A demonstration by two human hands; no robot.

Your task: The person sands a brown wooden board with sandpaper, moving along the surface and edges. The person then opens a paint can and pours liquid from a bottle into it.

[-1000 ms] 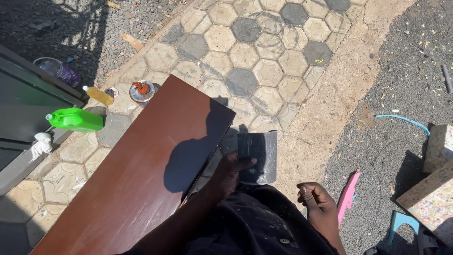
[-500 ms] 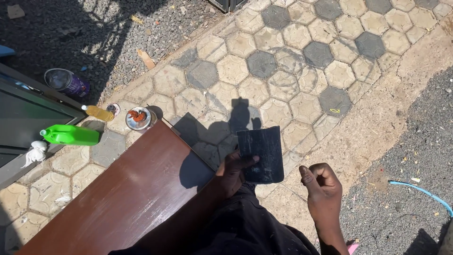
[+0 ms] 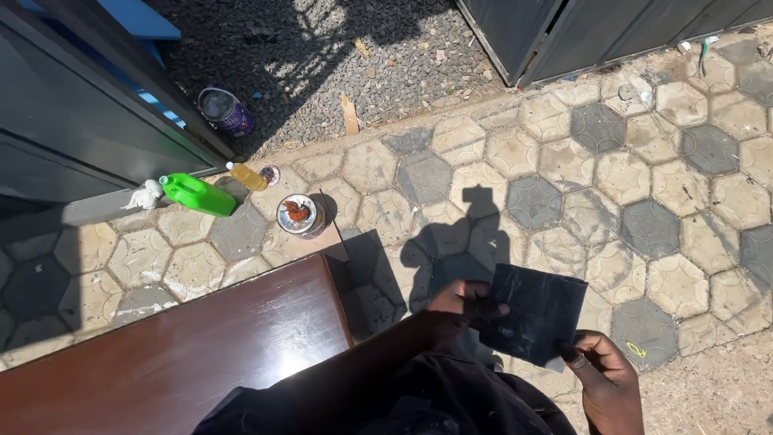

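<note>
Both hands grip a dark square sheet (image 3: 538, 312) above the paving (image 3: 644, 177): left hand (image 3: 463, 304) fingers clasp its left edge, right hand (image 3: 605, 379) fingers pinch its lower corner, beside a brown desk (image 3: 177, 354)

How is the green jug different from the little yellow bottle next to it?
The green jug is bigger and blocky, while the yellow bottle is slim and small. The jug is bright green and you cannot see inside it; the bottle is see-through with yellowish liquid. The jug's neck points left toward a white rag, while the bottle lies just to the jug's right. Both lie on their sides on the paving.
</note>
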